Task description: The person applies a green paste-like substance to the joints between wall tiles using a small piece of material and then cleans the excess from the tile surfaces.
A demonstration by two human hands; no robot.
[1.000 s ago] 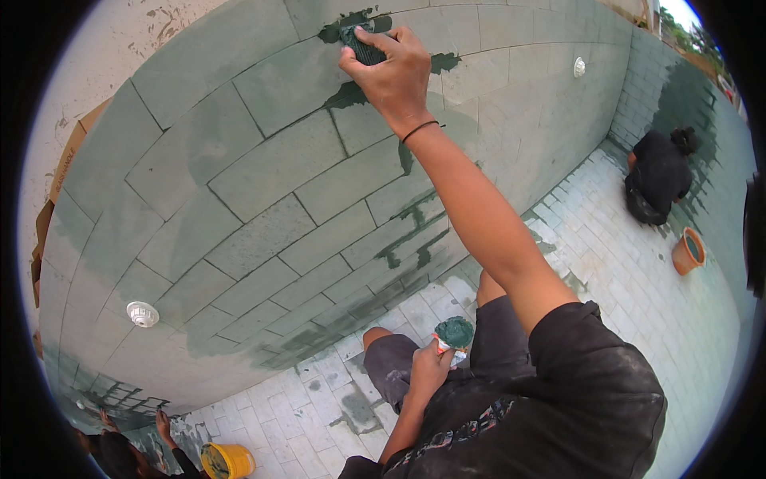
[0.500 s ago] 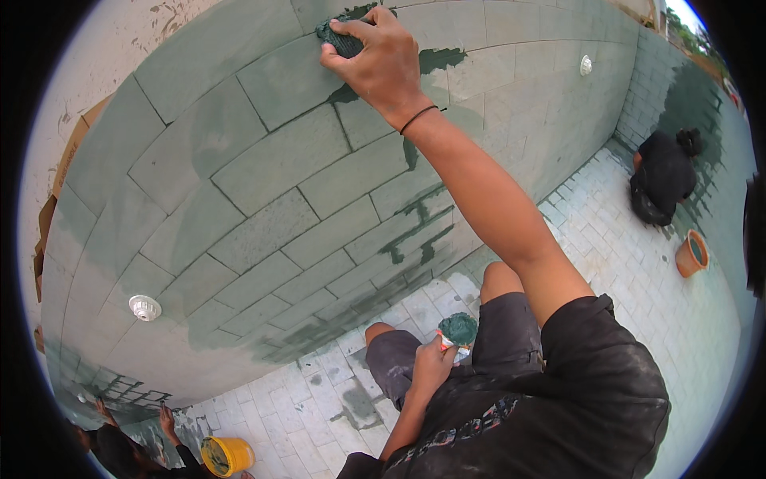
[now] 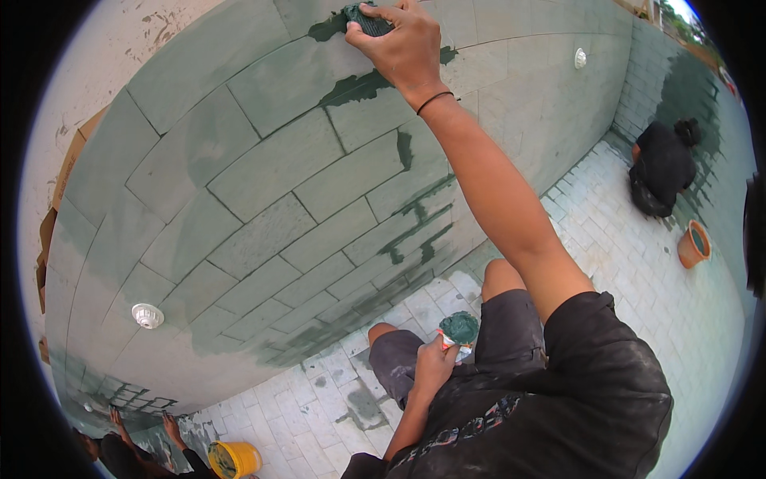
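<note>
At the top of the tiled wall (image 3: pixel 263 203), my right hand (image 3: pixel 405 49) is closed around a dark ribbed pad (image 3: pixel 372 25) smeared with green grout. The pad rests against the wall, and fresh dark grout (image 3: pixel 355 88) lies in ragged patches beside and below it. Low in front of my body, my left hand (image 3: pixel 432 369) grips a small white and red packet (image 3: pixel 453 346), its top heaped with green grout (image 3: pixel 459 326). My fingers cover part of the packet.
At lower left a person's hands (image 3: pixel 171 429) reach to the wall near a yellow bucket (image 3: pixel 234 459). Another person (image 3: pixel 664 168) crouches at far right by an orange bucket (image 3: pixel 694 244). Round white fittings (image 3: pixel 147 315) stick out from the wall. Light tiles cover the floor (image 3: pixel 630 319).
My right hand has slid the pad right and slightly up along the wall, uncovering smeared grout behind it. My left hand still holds the packet in about the same place.
</note>
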